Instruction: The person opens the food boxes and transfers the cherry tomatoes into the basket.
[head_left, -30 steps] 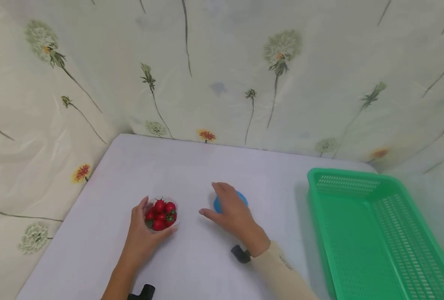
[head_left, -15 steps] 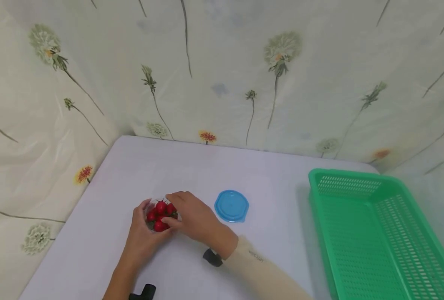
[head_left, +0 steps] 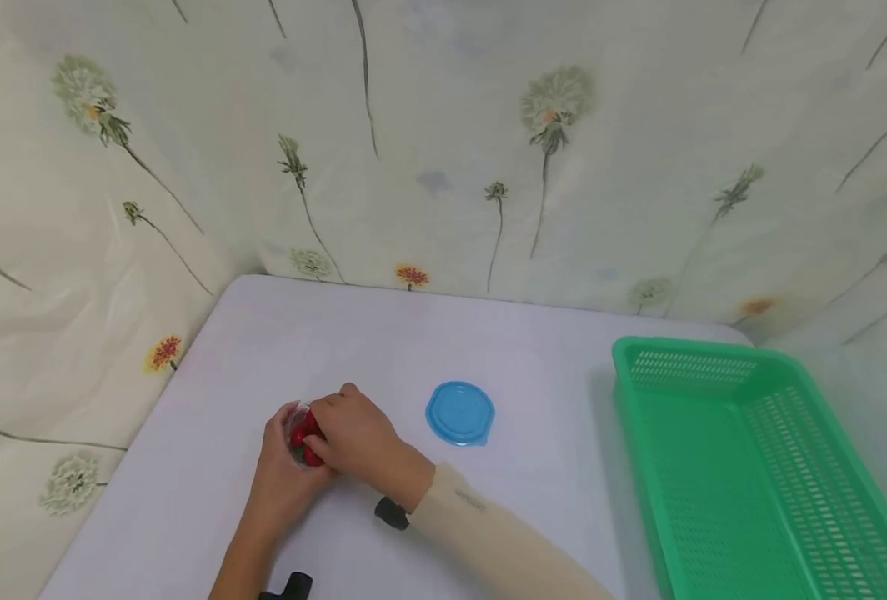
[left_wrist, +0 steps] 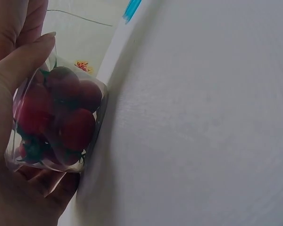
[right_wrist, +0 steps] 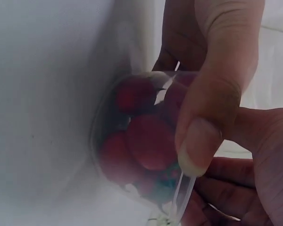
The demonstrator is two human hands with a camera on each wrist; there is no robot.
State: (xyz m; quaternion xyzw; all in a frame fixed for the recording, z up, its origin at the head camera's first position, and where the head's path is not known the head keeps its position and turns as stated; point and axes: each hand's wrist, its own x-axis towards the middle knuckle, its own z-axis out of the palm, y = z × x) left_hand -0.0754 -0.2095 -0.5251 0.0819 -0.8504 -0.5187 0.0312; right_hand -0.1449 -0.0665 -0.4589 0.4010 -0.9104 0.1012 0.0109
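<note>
A small clear plastic cup (right_wrist: 101, 125) of cherry tomatoes (head_left: 299, 435) with green stems stands at the left part of the table. My left hand (head_left: 282, 467) grips the cup from its left side, its thumb across the near wall. Over the cup's mouth my right hand (head_left: 361, 437) has curled fingers and a thumb among the tomatoes. It pinches a tomato there, mostly hidden under the hand. Through the wall in the left wrist view, several red tomatoes (left_wrist: 75, 127) show inside the cup. To the right of the hands a round blue lid (head_left: 460, 413) lies flat.
A large green plastic basket (head_left: 634, 450) with slotted sides stands at the right of the white table (head_left: 548, 358). A flower-printed curtain (head_left: 428, 125) hangs behind the table and along its left side. Dark camera mounts sit at both wrists.
My right hand has moved left from above the blue lid to the cup, uncovering the lid, and its fingers have curled in on the tomatoes. The left hand keeps its grip.
</note>
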